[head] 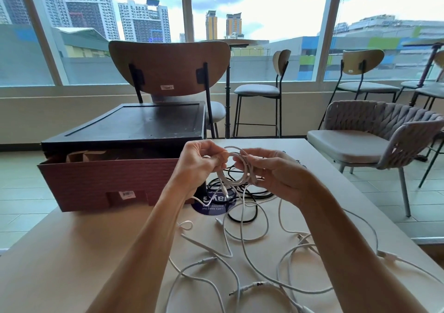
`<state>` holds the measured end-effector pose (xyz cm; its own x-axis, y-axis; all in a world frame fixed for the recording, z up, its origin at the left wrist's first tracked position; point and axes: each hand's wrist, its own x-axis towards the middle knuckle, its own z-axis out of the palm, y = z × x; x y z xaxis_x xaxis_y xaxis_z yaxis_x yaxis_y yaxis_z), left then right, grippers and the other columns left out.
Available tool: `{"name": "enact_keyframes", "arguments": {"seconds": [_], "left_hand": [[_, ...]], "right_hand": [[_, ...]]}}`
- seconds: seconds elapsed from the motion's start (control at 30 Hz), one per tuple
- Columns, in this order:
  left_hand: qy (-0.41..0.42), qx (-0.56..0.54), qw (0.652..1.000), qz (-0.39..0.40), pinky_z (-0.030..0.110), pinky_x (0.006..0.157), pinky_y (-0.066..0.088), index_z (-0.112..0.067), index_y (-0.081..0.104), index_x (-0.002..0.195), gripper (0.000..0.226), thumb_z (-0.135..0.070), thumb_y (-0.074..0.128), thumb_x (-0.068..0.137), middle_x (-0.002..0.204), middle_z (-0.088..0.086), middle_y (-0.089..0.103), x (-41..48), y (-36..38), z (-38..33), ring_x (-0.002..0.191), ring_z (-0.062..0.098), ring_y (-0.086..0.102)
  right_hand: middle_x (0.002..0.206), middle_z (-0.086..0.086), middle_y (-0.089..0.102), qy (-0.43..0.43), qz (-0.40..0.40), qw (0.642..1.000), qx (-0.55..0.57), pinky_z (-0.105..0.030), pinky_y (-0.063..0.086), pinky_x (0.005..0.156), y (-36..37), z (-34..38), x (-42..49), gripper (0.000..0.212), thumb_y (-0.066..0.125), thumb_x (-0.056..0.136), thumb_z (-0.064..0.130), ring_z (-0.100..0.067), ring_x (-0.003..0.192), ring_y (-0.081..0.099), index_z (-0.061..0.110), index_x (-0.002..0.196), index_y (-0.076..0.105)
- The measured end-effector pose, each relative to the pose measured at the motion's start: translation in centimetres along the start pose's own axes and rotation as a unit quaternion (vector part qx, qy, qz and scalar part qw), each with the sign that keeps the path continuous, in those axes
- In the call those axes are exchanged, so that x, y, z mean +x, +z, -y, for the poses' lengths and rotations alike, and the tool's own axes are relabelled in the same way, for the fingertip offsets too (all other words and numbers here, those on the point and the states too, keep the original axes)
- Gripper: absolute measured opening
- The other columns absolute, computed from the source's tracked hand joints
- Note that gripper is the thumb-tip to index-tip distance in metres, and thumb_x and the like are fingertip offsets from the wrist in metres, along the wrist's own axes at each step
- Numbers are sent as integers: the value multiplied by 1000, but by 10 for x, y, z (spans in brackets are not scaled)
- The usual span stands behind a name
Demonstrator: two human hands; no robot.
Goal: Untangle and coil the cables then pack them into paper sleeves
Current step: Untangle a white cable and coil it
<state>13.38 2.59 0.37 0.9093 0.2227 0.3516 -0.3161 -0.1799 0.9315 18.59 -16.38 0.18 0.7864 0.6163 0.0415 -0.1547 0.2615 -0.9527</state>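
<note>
Loose cables [258,284] | left hand [197,161], right hand [271,171] fingers [258,161] grip white coil [240,181] | box [108,183]: paper sleeves [77,156], probably

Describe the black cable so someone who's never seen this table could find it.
On the pale table, look just right of the brown cardboard box, beneath the white coil held in the air. The black cable lies bunched there by a round blue sticker, the only dark one among white cables.
</note>
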Motion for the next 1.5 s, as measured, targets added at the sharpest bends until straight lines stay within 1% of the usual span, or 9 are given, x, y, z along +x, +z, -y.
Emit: {"name": "enact_keyframes", "arguments": {"seconds": [0.13,0.27,0.4,0.53,0.67,0.83,0.97,1.3,1.5], "left_hand": [[-12,-29,1000,3,16,62,52,-7,72,82,6,-2,75,84,75,8,71,0,-2,-1,64,12,69],[-6,-19,999,26,17,62,52,-8,72,80,8,-2,75,84,76,9,71,-1,-3,-2,65,13,69],[19,27,999,23,22,66,55,-12,72,77,10,-5,76,85,80,14,71,0,-1,2,69,18,68],[48,90,995,6,34,72,57,-18,74,75,12,-11,78,84,75,6,73,4,1,11,69,19,69],[63,116,991,-1,38,77,60,-19,74,77,10,-13,79,84,74,1,74,5,3,13,70,17,71],[67,100,993,1,35,72,57,-17,74,79,8,-14,80,83,75,4,74,6,5,12,69,19,70],[52,67,996,3,31,69,56,-12,74,83,7,-14,80,82,77,9,75,4,6,11,71,25,70],[1,-8,999,-33,20,65,53,-10,71,84,11,-16,80,82,77,10,75,2,10,9,70,20,72],[6,62,993,-104,22,63,53,-19,64,99,20,-35,72,90,92,4,69,5,6,10,73,9,71]], "right_hand": [[105,-22,71,-24,-15,999,34,-34,58,82,0,0,-1,28,56,91,-9,-26,94,70,0,116,65],[104,-23,71,-29,-64,997,32,-36,59,76,2,-4,1,23,59,92,-3,-28,92,70,-1,115,64],[102,-22,72,-24,-63,998,-3,-36,60,77,7,-5,0,15,54,98,5,-25,90,72,-4,108,60],[100,-20,74,-5,-52,996,-68,-49,55,87,13,-6,0,17,45,105,15,-28,91,72,0,108,53],[95,-12,75,22,-34,997,-62,-44,58,73,13,-4,-1,14,43,106,20,-22,81,73,7,106,50],[80,-9,68,10,-8,999,49,-38,50,72,14,-7,2,14,41,105,12,-11,57,57,5,99,51],[78,-9,64,3,12,996,92,-32,50,68,13,-7,4,17,40,105,10,-9,57,52,2,97,53],[82,-15,68,-52,-15,997,61,-27,51,60,16,-6,4,8,43,103,3,-10,58,50,3,99,50],[80,-13,68,-55,-31,997,47,-24,48,56,12,-4,1,10,47,102,3,-10,57,47,5,94,52]]}}
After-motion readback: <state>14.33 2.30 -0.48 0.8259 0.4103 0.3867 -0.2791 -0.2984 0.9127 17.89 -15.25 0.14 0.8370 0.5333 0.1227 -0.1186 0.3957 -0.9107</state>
